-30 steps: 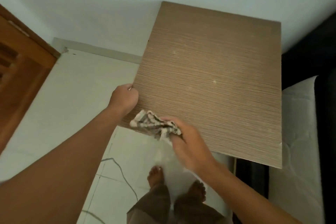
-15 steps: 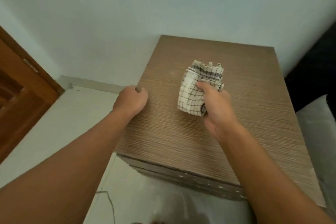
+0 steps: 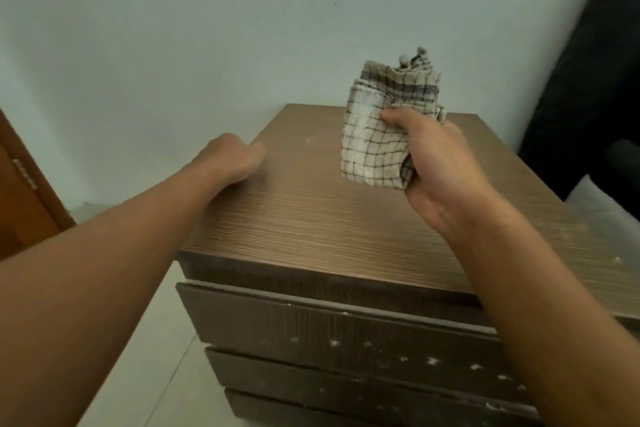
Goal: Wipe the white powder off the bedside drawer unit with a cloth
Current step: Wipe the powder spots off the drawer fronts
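Observation:
The brown wood-grain bedside drawer unit (image 3: 311, 218) stands against the pale wall. Specks of white powder (image 3: 334, 342) dot its dark drawer fronts, and a few sit on the top near the right edge. My right hand (image 3: 440, 163) is shut on a folded checked cloth (image 3: 377, 135), held upright a little above the top's far part. A white smear shows on the cloth. My left hand (image 3: 232, 158) rests as a loose fist on the top's left edge, gripping nothing that I can see.
A wooden door (image 3: 20, 191) with a hinge stands at the left. A white mattress corner (image 3: 602, 204) and a dark bed frame (image 3: 588, 62) lie to the right. Pale floor tiles (image 3: 145, 357) run beside the unit.
The cloth went from the top's near edge to its middle and is now lifted off the surface. The view tilted up, so the drawer fronts show. The left hand stays on the left edge.

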Tool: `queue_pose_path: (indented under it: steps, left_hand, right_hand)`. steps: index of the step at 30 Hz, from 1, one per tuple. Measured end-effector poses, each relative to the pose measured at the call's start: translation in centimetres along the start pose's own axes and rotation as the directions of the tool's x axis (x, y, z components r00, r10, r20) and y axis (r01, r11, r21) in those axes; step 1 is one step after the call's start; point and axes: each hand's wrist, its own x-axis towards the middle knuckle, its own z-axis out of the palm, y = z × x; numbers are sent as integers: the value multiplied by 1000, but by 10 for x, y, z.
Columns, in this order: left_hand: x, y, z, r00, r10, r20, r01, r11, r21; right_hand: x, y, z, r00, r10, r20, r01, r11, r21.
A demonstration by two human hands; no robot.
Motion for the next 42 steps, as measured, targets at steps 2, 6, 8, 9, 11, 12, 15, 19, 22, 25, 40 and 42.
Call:
queue_pose_path:
  steps: [2,6,8,9,11,12,15,19,22,25,40,42]
  left_hand:
    - [-13,-3,-2,1000,2,-24,-2,1000,-20]
    - [-51,-16,-5,998,2,-68,-4,999,-39]
    - [-75,-25,-7,992,2,-122,-8,999,-51]
    - [-86,-29,-8,986,1,-167,-13,997,-76]
    - [-107,-37,-12,964,-22,-267,-31,980,-195]
    - [-118,-42,-12,949,-53,-310,-37,960,-279]
    - [-154,-62,-2,919,-161,-359,-48,860,-508]
    - [-192,-99,35,940,-108,-323,-66,874,-482]
    - [-197,-116,53,971,-93,-218,-31,862,-506]
    - [-187,-109,47,962,-224,-159,77,778,-624]
    - [-189,-98,60,897,-359,-259,65,686,-725]
    - [-190,-101,59,903,-350,-250,65,685,-726]
  right_hand:
    - [-17,0,-6,999,-41,-23,42,999,25]
    - [-54,-4,-12,993,-83,-82,90,993,78]
    - [-77,-3,-15,992,-70,-107,79,993,90]
    - [-89,-1,-17,991,-61,-118,72,993,91]
    - [-114,3,-21,989,-42,-142,56,994,96]
    - [-127,5,-23,988,-28,-154,46,993,112]
    - [-164,11,-32,984,23,-175,16,975,220]
    - [-207,26,-52,978,88,-188,-31,959,283]
    - [-226,42,-69,959,68,-275,-11,979,203]
    - [-234,56,-90,872,-185,-453,81,967,-240]
    - [-207,55,-160,821,-546,-166,-18,266,-964]
    - [-205,53,-161,839,-530,-125,-27,188,-982]
